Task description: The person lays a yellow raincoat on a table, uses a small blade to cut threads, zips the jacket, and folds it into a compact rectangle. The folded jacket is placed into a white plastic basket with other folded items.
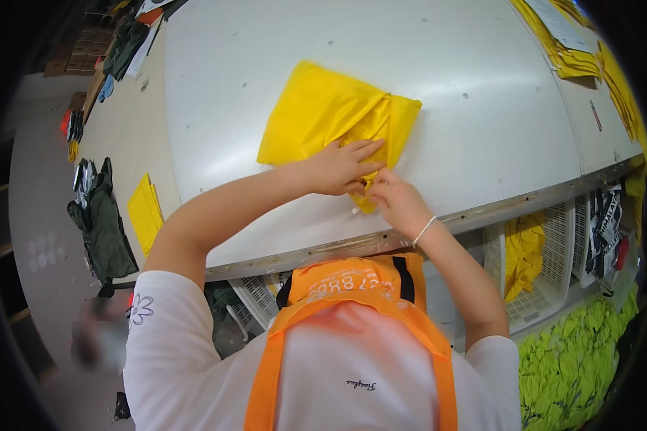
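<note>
Item: yellow folded garment (322,115), lying flat on the white table (482,108), near its front edge. Thin, soft, light cloth, likely slippery; I judge it best taken at the near folded corner. Bright yellow, smooth, roughly square, one flap folded across its right side. My left hand (341,167) lies spread flat on it; my right hand (395,197) pinches its near corner.

Thin yellow garment (323,115) looking like smooth, slightly glossy synthetic cloth, white table (482,108) showing a matt, speckled top, white plastic lattice basket (561,251) sitting at near right, wrinkled lime cloth (575,359) below.
</note>
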`<state>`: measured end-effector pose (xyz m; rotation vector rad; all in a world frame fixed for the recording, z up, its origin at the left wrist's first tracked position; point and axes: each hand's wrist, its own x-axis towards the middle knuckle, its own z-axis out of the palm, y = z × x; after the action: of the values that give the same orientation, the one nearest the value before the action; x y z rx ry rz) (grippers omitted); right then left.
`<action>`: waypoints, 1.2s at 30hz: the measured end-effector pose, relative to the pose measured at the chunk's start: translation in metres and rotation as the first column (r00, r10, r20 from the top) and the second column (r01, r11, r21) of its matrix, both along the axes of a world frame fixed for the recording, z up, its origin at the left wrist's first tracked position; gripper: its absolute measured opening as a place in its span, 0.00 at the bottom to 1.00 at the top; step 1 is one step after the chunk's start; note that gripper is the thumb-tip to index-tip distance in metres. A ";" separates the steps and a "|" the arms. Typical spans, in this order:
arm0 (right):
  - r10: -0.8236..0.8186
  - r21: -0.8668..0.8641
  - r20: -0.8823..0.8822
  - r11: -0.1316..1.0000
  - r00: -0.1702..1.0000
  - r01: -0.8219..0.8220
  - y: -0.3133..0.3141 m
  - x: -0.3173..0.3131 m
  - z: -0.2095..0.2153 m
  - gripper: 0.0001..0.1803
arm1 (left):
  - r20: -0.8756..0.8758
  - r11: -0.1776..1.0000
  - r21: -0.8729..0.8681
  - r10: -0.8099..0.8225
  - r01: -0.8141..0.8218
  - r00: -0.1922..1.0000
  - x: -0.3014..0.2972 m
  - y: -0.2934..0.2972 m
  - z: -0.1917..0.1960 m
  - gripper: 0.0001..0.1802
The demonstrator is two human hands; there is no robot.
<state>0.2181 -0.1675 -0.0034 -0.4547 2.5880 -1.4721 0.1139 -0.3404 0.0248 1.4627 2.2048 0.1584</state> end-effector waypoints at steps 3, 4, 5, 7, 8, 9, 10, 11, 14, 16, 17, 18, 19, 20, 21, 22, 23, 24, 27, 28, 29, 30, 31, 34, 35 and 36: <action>0.032 0.107 0.033 0.994 0.999 -0.036 0.000 -0.001 0.001 0.05 | -0.059 0.981 0.035 0.192 -0.190 0.980 -0.002 0.015 -0.018 0.27; 0.028 0.080 0.012 0.996 1.000 -0.029 0.003 -0.006 0.002 0.05 | -0.118 0.976 0.074 0.214 -0.207 0.970 0.004 0.018 -0.021 0.26; 0.023 0.052 -0.009 0.998 1.000 -0.022 0.005 -0.009 0.004 0.06 | -0.176 0.969 0.115 0.238 -0.220 0.955 0.008 0.019 -0.024 0.26; -0.009 -0.036 -0.045 0.999 0.999 0.007 0.013 -0.010 0.007 0.05 | 0.126 0.957 0.215 0.169 -0.194 0.977 -0.002 0.018 0.001 0.27; -0.025 -0.076 -0.062 0.997 0.998 0.021 0.017 -0.010 0.007 0.05 | 0.314 0.929 0.290 0.134 -0.229 0.940 -0.010 0.015 0.013 0.28; -0.029 -0.065 -0.059 0.998 0.998 0.025 0.022 -0.008 0.007 0.04 | 0.491 0.894 0.356 0.069 -0.272 0.868 -0.019 0.014 0.024 0.28; -0.027 -0.054 -0.062 0.998 0.998 0.024 0.024 -0.006 0.007 0.04 | 0.491 0.863 0.363 0.143 -0.350 0.860 -0.030 0.012 0.035 0.30; -0.027 -0.043 -0.064 0.999 0.998 0.024 0.026 -0.005 0.007 0.03 | 0.385 0.914 0.329 0.101 -0.239 0.917 -0.034 0.017 0.029 0.32; 0.024 0.007 -0.044 1.000 0.999 -0.024 0.024 -0.009 0.016 0.02 | 0.123 0.989 0.136 0.037 -0.054 0.992 -0.024 0.019 -0.013 0.39; 0.048 0.049 -0.054 0.998 0.997 -0.045 0.024 -0.009 0.011 0.02 | 0.072 0.996 0.089 0.024 -0.030 0.997 -0.015 0.023 -0.020 0.39; 0.062 0.068 -0.058 0.996 0.996 -0.058 0.024 -0.008 0.007 0.01 | 0.047 0.998 0.065 0.019 -0.022 0.999 -0.012 0.025 -0.023 0.40; 0.094 0.095 -0.077 0.992 0.993 -0.086 0.020 -0.006 0.002 0.02 | -0.011 0.999 -0.026 0.031 -0.031 0.999 -0.008 0.031 -0.025 0.44; 0.124 0.123 -0.097 0.986 0.988 -0.112 0.014 -0.006 -0.004 0.02 | -0.103 0.991 -0.126 0.040 -0.053 0.994 -0.005 0.042 -0.023 0.45; 0.156 0.151 -0.116 0.979 0.981 -0.138 0.011 -0.007 -0.006 0.02 | -0.195 0.971 -0.222 0.041 -0.085 0.980 0.000 0.055 -0.019 0.45; 0.138 0.122 -0.117 0.985 0.984 -0.124 0.010 -0.008 -0.005 0.02 | -0.286 0.940 -0.315 0.036 -0.129 0.957 0.001 0.060 -0.016 0.46; 0.121 0.092 -0.117 0.990 0.986 -0.111 0.010 -0.010 -0.004 0.02 | -0.276 0.953 -0.254 0.091 -0.164 0.957 0.001 0.057 -0.018 0.45; 0.105 0.063 -0.118 0.993 0.987 -0.098 0.010 -0.011 -0.003 0.02 | -0.261 0.961 -0.192 0.145 -0.199 0.954 0.002 0.054 -0.023 0.44; 0.083 0.036 -0.092 0.996 0.992 -0.081 0.011 -0.008 0.000 0.02 | -0.240 0.963 -0.132 0.201 -0.237 0.950 0.004 0.051 -0.026 0.43; 0.018 -0.003 -0.041 1.000 0.999 -0.018 0.024 0.006 0.014 0.02 | 0.246 0.853 0.296 0.367 -0.430 0.897 0.023 0.025 -0.031 0.36; -0.011 0.009 -0.037 1.000 0.999 0.011 0.029 0.015 0.015 0.02 | 0.396 0.787 0.331 0.385 -0.521 0.834 0.026 0.017 -0.022 0.35; -0.040 0.023 -0.032 0.999 0.999 0.040 0.032 0.023 0.015 0.02 | 0.538 0.711 0.346 0.384 -0.612 0.750 0.027 0.009 -0.010 0.34; -0.021 0.064 -0.030 0.998 0.999 0.022 0.034 0.026 0.016 0.03 | 0.666 0.622 0.340 0.370 -0.706 0.647 0.032 0.004 -0.004 0.33; -0.017 0.078 -0.029 0.997 0.999 0.019 0.033 0.028 0.017 0.03 | 0.536 0.698 0.368 0.380 -0.614 0.753 0.036 0.004 -0.009 0.33; 0.022 0.127 -0.036 0.992 0.999 -0.018 0.029 0.032 0.015 0.06 | 0.154 0.887 0.305 0.312 -0.346 0.937 0.045 0.017 -0.024 0.34; 0.047 0.122 -0.043 0.992 0.998 -0.042 0.027 0.032 0.015 0.06 | 0.086 0.909 0.260 0.315 -0.327 0.945 0.051 0.021 -0.027 0.33; 0.065 0.122 -0.048 0.991 0.997 -0.058 0.027 0.034 0.015 0.06 | 0.020 0.928 0.217 0.306 -0.303 0.952 0.056 0.026 -0.030 0.33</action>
<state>0.2517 -0.1403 0.0116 -0.5593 2.6584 -1.2929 0.1698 -0.3140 -0.0051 1.2171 2.4801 0.5108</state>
